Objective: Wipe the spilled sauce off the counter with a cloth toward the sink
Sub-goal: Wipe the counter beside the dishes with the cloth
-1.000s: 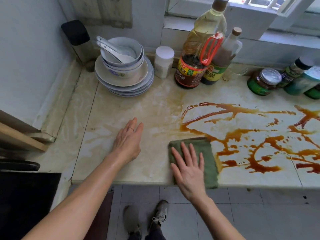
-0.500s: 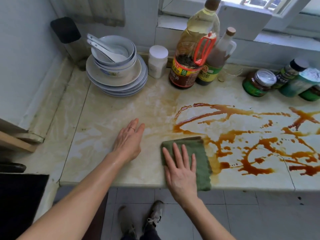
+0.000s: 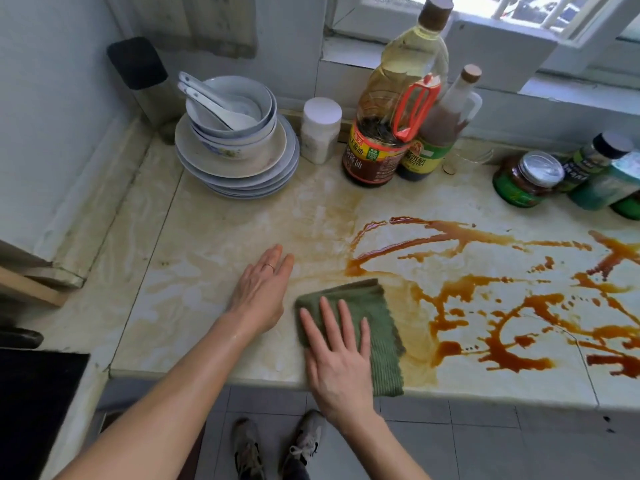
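Brown sauce (image 3: 512, 358) lies in streaks and puddles across the right half of the pale counter (image 3: 207, 237). A folded green cloth (image 3: 377, 306) rests near the counter's front edge, at the left end of the spill. My right hand (image 3: 337, 358) presses flat on the cloth's left part with fingers spread. My left hand (image 3: 259, 292) lies flat on the bare counter just left of the cloth, fingers together, holding nothing. A pale smear marks the counter right of the cloth. No sink is in view.
A stack of plates and bowls with spoons (image 3: 235, 168) stands at the back left. A white jar (image 3: 320, 129), oil and sauce bottles (image 3: 374, 161) and several jars (image 3: 526, 181) line the back wall. A black surface (image 3: 34, 393) lies lower left.
My right hand has slid the cloth leftward along the front edge, closing the gap to my left hand and leaving a pale smear. The left hand has stayed in place.
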### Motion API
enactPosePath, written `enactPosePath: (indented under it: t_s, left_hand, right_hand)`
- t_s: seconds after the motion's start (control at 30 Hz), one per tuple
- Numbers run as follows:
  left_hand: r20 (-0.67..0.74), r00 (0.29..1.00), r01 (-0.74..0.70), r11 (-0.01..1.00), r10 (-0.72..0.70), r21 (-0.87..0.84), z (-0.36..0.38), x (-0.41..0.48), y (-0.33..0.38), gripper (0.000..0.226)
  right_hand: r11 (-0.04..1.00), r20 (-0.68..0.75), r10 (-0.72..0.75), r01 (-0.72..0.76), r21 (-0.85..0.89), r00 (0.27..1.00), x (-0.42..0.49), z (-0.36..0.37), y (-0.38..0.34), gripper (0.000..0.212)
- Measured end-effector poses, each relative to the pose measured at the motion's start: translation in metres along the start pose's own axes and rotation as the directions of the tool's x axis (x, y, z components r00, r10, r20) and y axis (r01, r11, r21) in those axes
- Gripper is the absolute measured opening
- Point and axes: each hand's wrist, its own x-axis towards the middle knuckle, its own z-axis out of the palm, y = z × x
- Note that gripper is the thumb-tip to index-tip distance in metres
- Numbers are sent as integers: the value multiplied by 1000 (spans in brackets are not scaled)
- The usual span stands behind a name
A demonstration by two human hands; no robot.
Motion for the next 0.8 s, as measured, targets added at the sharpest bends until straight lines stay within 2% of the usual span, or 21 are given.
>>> enactPosePath:
  t_s: [0.07,0.13,0.27,0.37,0.4,0.47,0.53,0.6,0.63,0.73,0.8]
  left_hand:
    - [5,1000,5,1000,-5,-3,0,1,-1,83]
    - [9,1000,4,1000,-4,-11,1,0,-2,83]
    - [8,1000,11,999,-11,-50,3,0,-6,88]
    - [5,1000,13,997,-13,-71,3,1,-7,88]
    - [4,1000,13,997,-13,-75,3,1,-6,88]
    - [3,1000,20,997,-20,-79,5,2,-6,88]
    - [0,1000,28,996,-29,-81,7,3,-7,88]
    - [-9,1000,29,997,-30,-77,9,5,-8,87]
    - [-9,999,34,996,-35,-81,9,5,-8,87]
    - [-16,998,57,994,-59,-93,9,5,-6,87]
    - [-29,998,54,994,-57,-93,10,6,-6,87]
  right_hand:
    - [996,41,-94,93,7,995,14,-3,3,64]
    - [996,55,-93,94,-11,994,31,-4,21,60]
    - [989,51,143,-145,28,988,38,-13,55,56]
    - [959,33,238,-240,148,971,30,-14,37,59]
    - [965,17,218,-218,149,976,28,-14,27,59]
    - [995,14,79,-80,55,997,27,-13,15,61]
    - [995,61,-99,100,-13,993,42,-16,25,63]
    - [975,73,-209,213,-59,975,64,-22,48,58]
    - [976,69,-196,201,-79,978,74,-26,60,53]
    - [999,63,23,-21,-31,998,77,-35,74,52]
    - [998,69,50,-53,45,996,64,-36,60,55]
